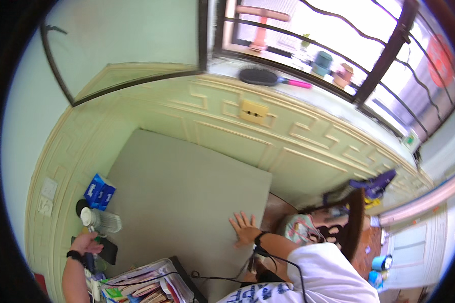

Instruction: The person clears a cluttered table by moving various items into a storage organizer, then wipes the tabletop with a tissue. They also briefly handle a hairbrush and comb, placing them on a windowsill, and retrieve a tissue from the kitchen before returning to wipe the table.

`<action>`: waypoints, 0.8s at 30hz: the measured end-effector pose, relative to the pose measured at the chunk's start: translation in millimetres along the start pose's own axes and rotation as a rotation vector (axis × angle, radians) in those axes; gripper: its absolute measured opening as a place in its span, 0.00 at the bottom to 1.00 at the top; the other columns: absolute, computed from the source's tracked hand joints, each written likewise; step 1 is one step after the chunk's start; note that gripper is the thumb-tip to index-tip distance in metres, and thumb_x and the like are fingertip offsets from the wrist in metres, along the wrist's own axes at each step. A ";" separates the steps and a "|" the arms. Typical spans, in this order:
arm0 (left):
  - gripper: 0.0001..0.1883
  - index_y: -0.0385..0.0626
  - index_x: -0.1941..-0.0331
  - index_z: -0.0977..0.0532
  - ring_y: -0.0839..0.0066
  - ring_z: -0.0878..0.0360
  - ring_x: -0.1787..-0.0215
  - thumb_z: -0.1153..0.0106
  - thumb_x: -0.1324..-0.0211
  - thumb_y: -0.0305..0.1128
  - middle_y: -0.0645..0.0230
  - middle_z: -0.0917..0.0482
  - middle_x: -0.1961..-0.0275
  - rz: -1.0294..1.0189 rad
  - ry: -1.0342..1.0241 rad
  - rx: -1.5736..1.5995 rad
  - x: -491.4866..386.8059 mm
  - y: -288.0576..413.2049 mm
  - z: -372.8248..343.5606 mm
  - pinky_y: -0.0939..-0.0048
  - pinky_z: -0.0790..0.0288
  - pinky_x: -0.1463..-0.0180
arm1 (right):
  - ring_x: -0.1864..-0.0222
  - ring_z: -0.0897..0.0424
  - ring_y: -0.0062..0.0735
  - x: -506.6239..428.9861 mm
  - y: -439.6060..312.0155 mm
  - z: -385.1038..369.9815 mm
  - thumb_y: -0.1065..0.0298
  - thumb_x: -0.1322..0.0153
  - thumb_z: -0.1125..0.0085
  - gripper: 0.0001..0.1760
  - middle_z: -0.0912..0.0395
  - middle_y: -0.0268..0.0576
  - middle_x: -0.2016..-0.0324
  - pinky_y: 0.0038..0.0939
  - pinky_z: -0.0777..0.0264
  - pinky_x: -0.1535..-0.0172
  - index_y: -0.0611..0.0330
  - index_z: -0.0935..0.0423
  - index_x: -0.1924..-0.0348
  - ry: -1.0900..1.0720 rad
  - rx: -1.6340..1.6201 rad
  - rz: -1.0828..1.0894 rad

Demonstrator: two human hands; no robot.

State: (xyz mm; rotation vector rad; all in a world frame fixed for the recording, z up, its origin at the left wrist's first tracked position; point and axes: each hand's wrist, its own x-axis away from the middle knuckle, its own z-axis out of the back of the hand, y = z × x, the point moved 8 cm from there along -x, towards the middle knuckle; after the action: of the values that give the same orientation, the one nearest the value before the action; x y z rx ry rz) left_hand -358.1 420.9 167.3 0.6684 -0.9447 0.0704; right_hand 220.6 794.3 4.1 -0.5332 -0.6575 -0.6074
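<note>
My left hand (87, 243) reaches over the left end of the grey tabletop (189, 181), next to a dark flat object (109, 251) and just below a clear ribbed jug with a white lid (104, 221). Its fingers are partly curled, and blur hides whether it grips anything. Spread flat near the table's right edge is my right hand (244, 230), palm down with nothing in it. Both wrists wear black bands. A blue tissue pack (99, 192) stands beyond the jug, by the wall.
A clear plastic bin of papers and booklets (148, 284) sits at the near left. A black cable (216, 278) crosses in front of me. On the windowsill lies a black hairbrush with a pink handle (258, 76). A wooden chair (358, 223) holding bags stands at the right.
</note>
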 end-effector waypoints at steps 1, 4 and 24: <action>0.25 0.37 0.43 0.27 0.53 0.10 0.61 0.34 0.35 0.42 0.48 0.17 0.53 -0.052 0.008 -0.132 25.1 12.9 3.5 0.57 0.15 0.63 | 0.18 0.82 0.59 2.2 -0.6 -1.3 0.36 0.35 0.27 0.74 0.81 0.53 0.17 0.73 0.80 0.24 0.49 0.75 0.16 0.000 0.013 0.001; 0.13 0.39 0.62 0.20 0.68 0.13 0.73 0.36 0.35 0.39 0.61 0.15 0.69 -0.201 0.059 -0.340 89.0 63.8 -8.1 0.67 0.22 0.74 | 0.17 0.81 0.58 2.5 -0.9 -5.2 0.39 0.32 0.29 0.71 0.82 0.49 0.17 0.75 0.75 0.24 0.49 0.75 0.16 0.052 0.041 -0.005; 0.16 0.41 0.57 0.18 0.80 0.18 0.65 0.35 0.33 0.44 0.70 0.15 0.65 -1.272 -0.369 -0.606 424.4 257.4 -467.0 0.73 0.24 0.61 | 0.33 0.24 0.39 475.3 48.9 51.3 0.66 0.18 0.44 0.25 0.24 0.52 0.36 0.38 0.29 0.31 0.66 0.32 0.30 0.578 -1.036 0.492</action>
State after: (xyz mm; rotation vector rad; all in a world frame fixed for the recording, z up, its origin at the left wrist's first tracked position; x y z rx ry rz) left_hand 148.4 791.0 433.8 0.6099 -0.6796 -1.4468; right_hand 534.1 697.4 355.1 -1.3616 0.3998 -0.5599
